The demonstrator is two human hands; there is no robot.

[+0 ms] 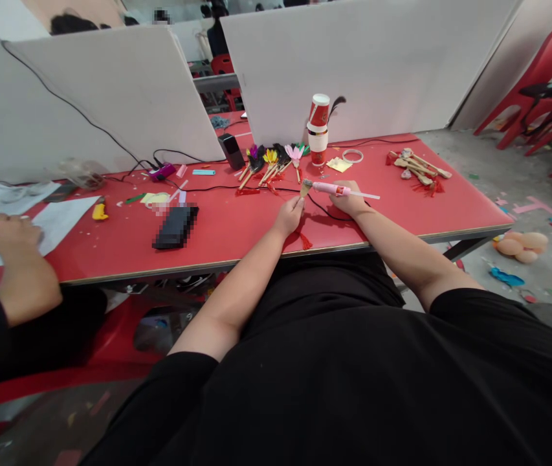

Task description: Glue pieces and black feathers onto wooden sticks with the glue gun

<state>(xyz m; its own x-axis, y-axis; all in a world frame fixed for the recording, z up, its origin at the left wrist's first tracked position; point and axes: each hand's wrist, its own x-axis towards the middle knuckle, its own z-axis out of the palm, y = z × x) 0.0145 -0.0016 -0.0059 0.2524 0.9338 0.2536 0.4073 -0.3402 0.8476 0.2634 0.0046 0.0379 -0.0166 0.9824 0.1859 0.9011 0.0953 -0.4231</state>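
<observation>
My right hand (348, 202) is closed round a pink glue gun (334, 189), whose white glue stick points right and whose nozzle points left. My left hand (289, 214) pinches a small wooden stick piece (305, 188) held up against the nozzle. A red tassel (303, 241) hangs below my left hand near the table's front edge. A black cord (327, 211) runs from the gun under my right hand across the red table (237, 226).
Feathered sticks (268, 162) lie beyond my hands, stacked paper cups (318, 129) behind them, wooden pieces with red tassels (419, 168) at right. A black device (175, 226) lies left. Another person's hands (1, 233) rest on papers at far left. White dividers stand behind; red chairs at right.
</observation>
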